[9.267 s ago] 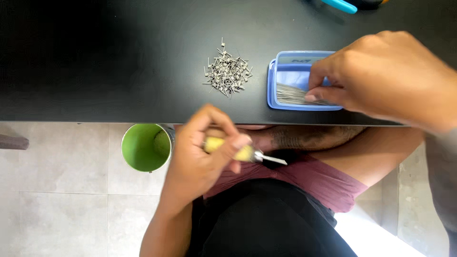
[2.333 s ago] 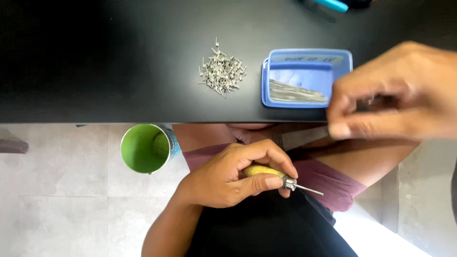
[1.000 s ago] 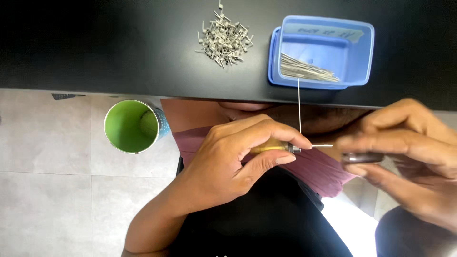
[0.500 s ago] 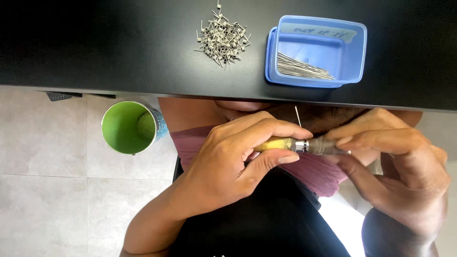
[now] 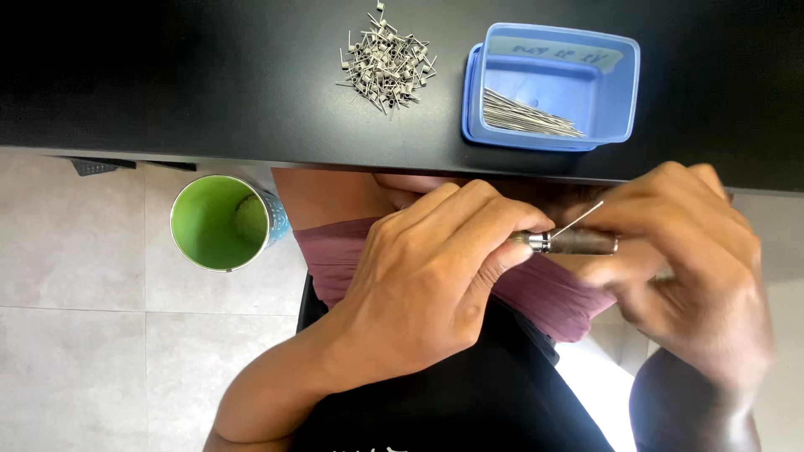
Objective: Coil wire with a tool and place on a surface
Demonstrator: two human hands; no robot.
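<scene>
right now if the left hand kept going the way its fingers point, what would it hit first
The left hand points right, toward the right hand. It would first meet the metal tool tip with the thin wire, then the other hand's fingers; they look nearly touching, though depth is unclear.

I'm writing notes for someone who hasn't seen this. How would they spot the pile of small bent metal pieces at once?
Start at the black table across the top of the view. On it stands a blue plastic box holding long straight wires; beside that box lies the pile of small bent metal pieces. It alone lies loose on the bare tabletop, short and tangled.
</scene>
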